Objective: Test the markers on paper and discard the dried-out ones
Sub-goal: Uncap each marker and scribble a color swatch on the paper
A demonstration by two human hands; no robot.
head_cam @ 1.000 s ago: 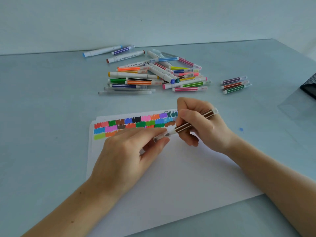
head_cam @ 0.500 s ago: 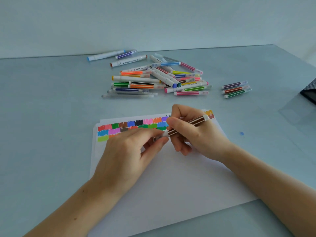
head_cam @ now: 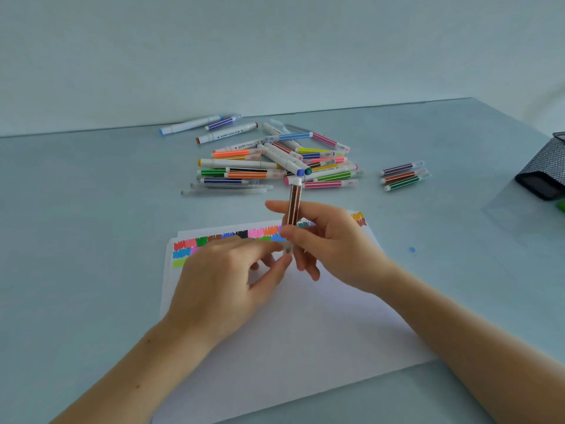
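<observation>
The left hand (head_cam: 226, 276) hovers over the white paper (head_cam: 305, 338), its fingers (head_cam: 266, 244) and thumb loosely curled toward the lower, clear end of a brown striped marker (head_cam: 295, 206); motion blur hides whether they actually pinch that end. The paper lies on the pale blue counter (head_cam: 76, 224), with rows of coloured test scribbles (head_cam: 238, 235) along its far edge. The marker stands nearly upright above the paper, gripped around its middle by the right hand (head_cam: 333, 246), thumb on the near side and fingers curled behind. Beyond the hands, a loose pile of markers (head_cam: 275, 162) lies on the counter. To its right three markers (head_cam: 403, 175) lie side by side, apart from the pile. A dark mesh holder (head_cam: 547, 169) sits at the right edge.
</observation>
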